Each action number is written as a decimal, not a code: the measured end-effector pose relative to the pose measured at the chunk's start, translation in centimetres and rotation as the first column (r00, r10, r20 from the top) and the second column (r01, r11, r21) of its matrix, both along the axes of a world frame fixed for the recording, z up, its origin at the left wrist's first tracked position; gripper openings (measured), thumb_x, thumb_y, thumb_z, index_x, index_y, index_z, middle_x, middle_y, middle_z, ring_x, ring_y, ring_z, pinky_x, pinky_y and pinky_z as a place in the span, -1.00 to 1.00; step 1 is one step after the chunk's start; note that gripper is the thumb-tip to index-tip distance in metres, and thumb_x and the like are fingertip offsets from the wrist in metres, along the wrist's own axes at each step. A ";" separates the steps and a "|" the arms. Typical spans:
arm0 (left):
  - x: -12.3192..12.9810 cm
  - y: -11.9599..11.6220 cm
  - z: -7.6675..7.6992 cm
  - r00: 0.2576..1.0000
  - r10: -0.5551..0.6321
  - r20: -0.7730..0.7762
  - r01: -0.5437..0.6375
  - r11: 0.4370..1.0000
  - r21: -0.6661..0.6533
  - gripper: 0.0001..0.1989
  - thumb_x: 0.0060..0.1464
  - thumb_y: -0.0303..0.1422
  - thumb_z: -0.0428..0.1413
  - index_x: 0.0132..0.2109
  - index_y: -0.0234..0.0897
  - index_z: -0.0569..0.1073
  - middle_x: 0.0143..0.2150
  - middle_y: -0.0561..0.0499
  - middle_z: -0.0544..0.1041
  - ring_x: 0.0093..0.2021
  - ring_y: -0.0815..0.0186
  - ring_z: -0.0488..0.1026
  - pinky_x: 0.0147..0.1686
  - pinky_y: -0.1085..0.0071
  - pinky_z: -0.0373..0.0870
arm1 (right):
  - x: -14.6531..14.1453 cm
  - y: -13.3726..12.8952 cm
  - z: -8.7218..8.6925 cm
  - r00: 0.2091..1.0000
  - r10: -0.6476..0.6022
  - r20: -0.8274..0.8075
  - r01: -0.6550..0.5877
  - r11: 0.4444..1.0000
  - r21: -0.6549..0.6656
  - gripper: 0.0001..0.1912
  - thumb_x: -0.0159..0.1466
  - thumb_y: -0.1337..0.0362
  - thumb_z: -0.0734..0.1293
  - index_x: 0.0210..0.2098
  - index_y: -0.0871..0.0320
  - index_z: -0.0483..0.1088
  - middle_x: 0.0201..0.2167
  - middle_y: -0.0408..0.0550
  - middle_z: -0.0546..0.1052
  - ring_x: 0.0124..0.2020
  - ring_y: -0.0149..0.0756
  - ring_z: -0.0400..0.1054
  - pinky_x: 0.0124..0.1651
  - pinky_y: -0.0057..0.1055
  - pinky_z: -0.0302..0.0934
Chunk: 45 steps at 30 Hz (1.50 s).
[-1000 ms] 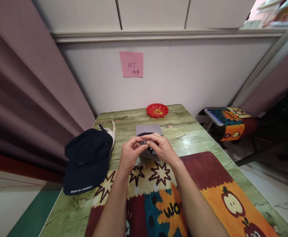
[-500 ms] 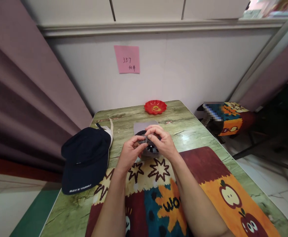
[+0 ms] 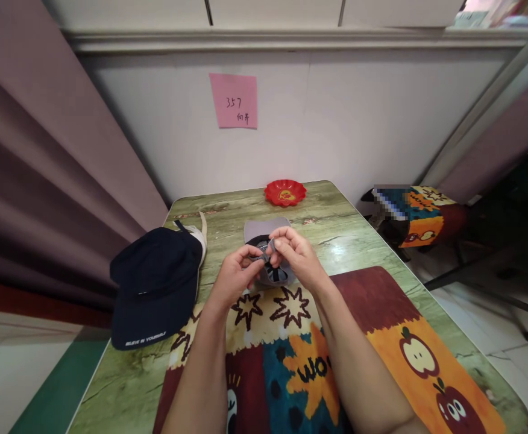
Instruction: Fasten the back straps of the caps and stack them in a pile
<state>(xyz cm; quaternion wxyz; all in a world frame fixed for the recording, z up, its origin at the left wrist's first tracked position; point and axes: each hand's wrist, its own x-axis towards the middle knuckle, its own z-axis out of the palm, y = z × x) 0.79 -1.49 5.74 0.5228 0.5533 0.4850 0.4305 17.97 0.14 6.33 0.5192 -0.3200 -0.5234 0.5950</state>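
A grey baseball cap lies upturned on the table, its brim toward the wall and its dark inside showing. Over its near side, my left hand pinches one end of the cap's grey back strap between thumb and fingers. My right hand pinches the strap's other end, close to the left fingertips. Whether the two ends are joined is hard to make out behind the fingers. To the left sits a navy cap with white lettering on its brim, partly over a white cap with a loose strap.
A red scalloped dish stands at the table's back edge. A colourful patterned mat lies under my forearms. A pink note is stuck on the wall. To the right is a stool with a similar patterned cover.
My fingertips have drawn slightly apart and the strap ends show more clearly between them. More of the cap's inside is visible. The view has tilted down a little.
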 end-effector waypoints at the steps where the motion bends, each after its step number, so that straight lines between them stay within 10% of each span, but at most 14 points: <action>1: 0.0 0.0 0.0 1.000 -0.005 0.026 0.006 1.000 -0.020 -0.71 -0.01 -0.19 0.30 -0.23 -0.27 0.46 -0.62 0.13 0.43 -0.73 0.47 0.24 -0.75 0.57 0.14 | 0.0 0.0 0.0 1.000 0.004 0.004 -0.004 1.000 -0.007 -0.67 0.24 -0.02 0.37 -0.19 0.09 0.33 -0.42 -0.16 0.50 -0.50 -0.42 0.36 -0.39 -0.45 0.29; 11: 0.0 0.0 -0.1 0.982 -0.003 0.190 0.026 0.993 -0.118 -0.66 -0.08 -0.21 0.33 -0.25 -0.30 0.42 -0.61 0.12 0.45 -0.66 0.47 0.32 -0.66 0.58 0.27 | -0.2 -0.4 0.3 0.976 -0.076 0.206 0.065 0.996 0.057 -0.78 0.22 0.10 0.37 -0.30 0.13 0.40 -0.52 -0.21 0.40 -0.54 -0.43 0.27 -0.50 -0.50 0.17; 25: 0.1 0.1 -0.3 0.982 0.035 0.188 -0.012 0.992 -0.122 -0.66 -0.10 -0.22 0.34 -0.27 -0.32 0.43 -0.63 0.13 0.46 -0.69 0.49 0.29 -0.69 0.58 0.25 | -0.5 -0.4 0.3 0.726 -0.434 0.533 0.201 0.876 0.438 -0.95 0.16 0.38 0.33 -0.43 0.14 0.43 -0.43 -0.20 0.42 -0.58 -0.50 0.23 -0.41 -0.47 0.13; 45: 0.1 0.0 0.1 0.994 0.026 0.110 -0.015 0.994 -0.105 -0.64 -0.12 -0.18 0.34 -0.28 -0.30 0.41 -0.65 0.14 0.44 -0.70 0.45 0.30 -0.69 0.54 0.27 | 0.3 -0.4 0.3 0.757 -0.335 0.560 0.056 0.888 0.456 -0.92 0.20 0.40 0.38 -0.31 0.11 0.48 -0.35 -0.16 0.50 -0.46 -0.44 0.35 -0.31 -0.47 0.20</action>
